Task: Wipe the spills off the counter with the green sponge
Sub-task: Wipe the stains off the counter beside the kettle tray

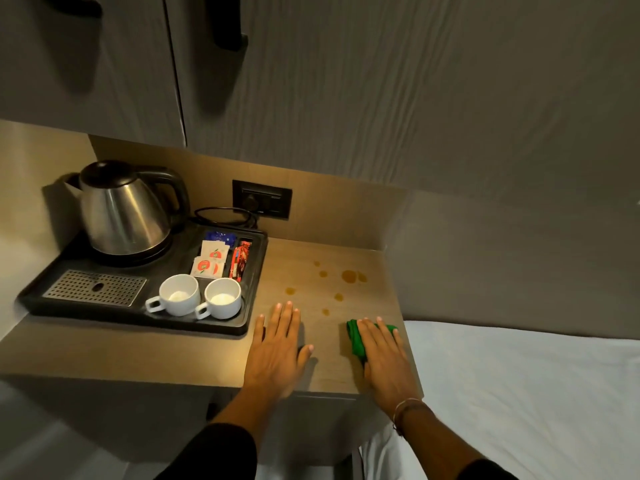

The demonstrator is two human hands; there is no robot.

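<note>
The right hand [384, 358] is laid flat, fingers extended, on top of the green sponge [356, 339], which is pressed against the counter [173, 355] near its right edge, in the lower centre-right of the frame; the sponge is covered rather than clasped, its green body showing to the left of and beyond the fingers. The left hand [277, 348] is spread palm-down on the bare counter just left of it, nothing being held. Above both hands, toward the middle of the frame, the spills [348, 276] are seen as about 7 amber drops scattered over the wood, the largest lying furthest from the sponge; none is touched by the sponge. At the left of the frame a black tray [258, 271] is set on the counter, on which a steel kettle [123, 209], 2 white cups [201, 299], a metal drip grate [95, 287] and sachets [211, 259] are carried. A wall socket [262, 198] is fixed behind the tray. White bedding [519, 393] fills the lower right
</note>
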